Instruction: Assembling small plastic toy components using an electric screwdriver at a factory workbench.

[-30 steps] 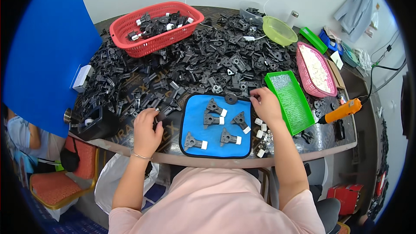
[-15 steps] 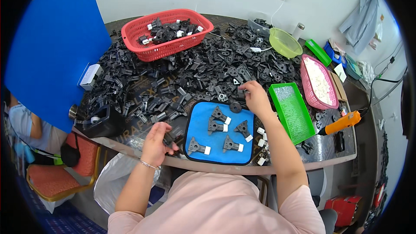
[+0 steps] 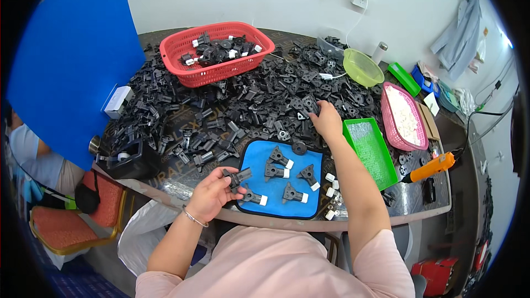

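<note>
My left hand [image 3: 210,196] is closed around a black plastic fitting [image 3: 238,176] with a short tube, held up over the left edge of a blue mat [image 3: 255,153]. On the mat lie several black fittings with white end caps, one of them a three-armed fitting [image 3: 308,175] at the right. My right hand [image 3: 329,121] reaches to the near side of a heap of loose black plastic parts [image 3: 221,99]. Its fingers pinch a black plastic part [image 3: 311,105] there, partly hidden by the hand. A round black disc [image 3: 299,147] sits at the mat's far edge.
A red basket [image 3: 221,72] of black and white parts stands behind. To the right are a green tray [image 3: 367,149], a pink basket [image 3: 393,118] of white pieces, a yellow-green bowl [image 3: 361,72] and an orange power tool [image 3: 433,167]. Small white caps [image 3: 330,192] lie beside the mat.
My left hand has moved right and up to the mat's edge, bringing the black fitting into plain view. The right hand stays at the heap, its fingers now on a part there.
</note>
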Demonstrator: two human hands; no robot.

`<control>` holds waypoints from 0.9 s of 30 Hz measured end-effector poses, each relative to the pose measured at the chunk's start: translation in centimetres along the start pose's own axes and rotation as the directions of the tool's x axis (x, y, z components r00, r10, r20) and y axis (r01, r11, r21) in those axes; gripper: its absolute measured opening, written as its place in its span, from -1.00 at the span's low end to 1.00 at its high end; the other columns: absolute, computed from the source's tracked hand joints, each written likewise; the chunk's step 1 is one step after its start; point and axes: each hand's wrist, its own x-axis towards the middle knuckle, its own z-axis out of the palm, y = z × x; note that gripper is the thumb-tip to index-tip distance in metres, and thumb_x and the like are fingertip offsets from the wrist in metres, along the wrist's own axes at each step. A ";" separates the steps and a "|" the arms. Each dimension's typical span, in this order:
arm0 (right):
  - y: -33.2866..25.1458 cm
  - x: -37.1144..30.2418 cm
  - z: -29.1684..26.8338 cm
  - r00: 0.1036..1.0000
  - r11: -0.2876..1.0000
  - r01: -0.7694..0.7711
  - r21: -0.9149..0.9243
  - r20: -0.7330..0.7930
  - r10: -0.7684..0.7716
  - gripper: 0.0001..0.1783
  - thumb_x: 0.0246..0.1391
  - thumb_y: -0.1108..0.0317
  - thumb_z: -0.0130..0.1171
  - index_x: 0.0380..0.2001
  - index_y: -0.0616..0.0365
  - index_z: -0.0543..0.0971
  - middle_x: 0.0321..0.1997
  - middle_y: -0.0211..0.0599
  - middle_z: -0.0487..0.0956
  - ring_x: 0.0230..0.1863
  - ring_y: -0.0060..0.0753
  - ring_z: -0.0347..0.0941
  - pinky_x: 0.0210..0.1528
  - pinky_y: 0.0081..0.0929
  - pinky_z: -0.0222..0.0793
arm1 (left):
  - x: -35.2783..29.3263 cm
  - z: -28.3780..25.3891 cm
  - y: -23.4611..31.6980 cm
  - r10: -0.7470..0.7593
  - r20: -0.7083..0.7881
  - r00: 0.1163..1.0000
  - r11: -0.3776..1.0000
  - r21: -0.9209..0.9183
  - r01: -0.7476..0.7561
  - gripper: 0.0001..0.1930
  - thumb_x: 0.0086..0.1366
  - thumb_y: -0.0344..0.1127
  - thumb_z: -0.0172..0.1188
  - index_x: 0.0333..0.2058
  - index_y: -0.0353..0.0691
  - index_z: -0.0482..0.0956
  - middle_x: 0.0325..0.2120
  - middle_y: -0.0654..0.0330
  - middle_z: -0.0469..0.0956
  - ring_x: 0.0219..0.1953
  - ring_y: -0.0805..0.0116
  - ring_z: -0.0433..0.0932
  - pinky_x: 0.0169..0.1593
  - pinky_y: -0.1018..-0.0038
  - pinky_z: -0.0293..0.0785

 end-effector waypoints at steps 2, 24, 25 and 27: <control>0.3 0.4 0.5 0.998 0.999 -0.032 -0.017 0.057 0.033 -0.61 -0.07 0.24 0.22 -0.14 0.16 0.52 -0.13 -0.07 0.54 -0.10 -0.03 0.48 -0.06 -0.20 0.40 | -0.3 0.5 0.3 -0.011 -0.018 1.000 0.999 0.032 0.012 -0.70 0.33 -0.37 -0.02 0.02 -0.25 0.31 -0.17 0.07 0.48 -0.20 0.19 0.58 -0.15 0.36 0.55; -7.9 -14.8 -5.7 0.759 0.606 -0.348 0.715 0.594 -0.265 -0.81 0.10 0.45 0.16 -0.22 0.24 0.46 -0.46 -0.42 0.55 -0.47 -0.72 0.45 -0.47 -0.72 0.37 | 1.0 4.1 -1.7 -0.027 0.052 0.998 0.997 -0.069 0.030 -0.63 0.41 -0.22 -0.12 0.08 -0.31 0.29 -0.01 0.03 0.43 -0.02 0.12 0.50 0.06 0.23 0.46; -7.9 -15.0 -5.7 0.760 0.605 -0.350 0.715 0.595 -0.263 -0.81 0.10 0.45 0.16 -0.22 0.24 0.46 -0.46 -0.42 0.55 -0.47 -0.72 0.45 -0.47 -0.72 0.37 | 0.9 4.3 -1.8 -0.020 0.051 0.999 0.999 -0.040 0.022 -0.62 0.40 -0.21 -0.11 0.08 -0.32 0.28 -0.01 0.01 0.43 0.00 0.11 0.49 0.08 0.20 0.45; -7.9 -15.4 -5.9 0.815 0.647 -0.267 0.714 0.526 -0.244 -0.81 0.06 0.44 0.21 -0.28 0.23 0.44 -0.55 -0.43 0.53 -0.54 -0.72 0.44 -0.52 -0.71 0.33 | 0.7 4.5 -2.0 -0.015 0.038 0.999 1.000 -0.016 0.016 -0.61 0.40 -0.20 -0.11 0.09 -0.32 0.28 -0.01 0.01 0.42 0.00 0.13 0.49 0.08 0.21 0.45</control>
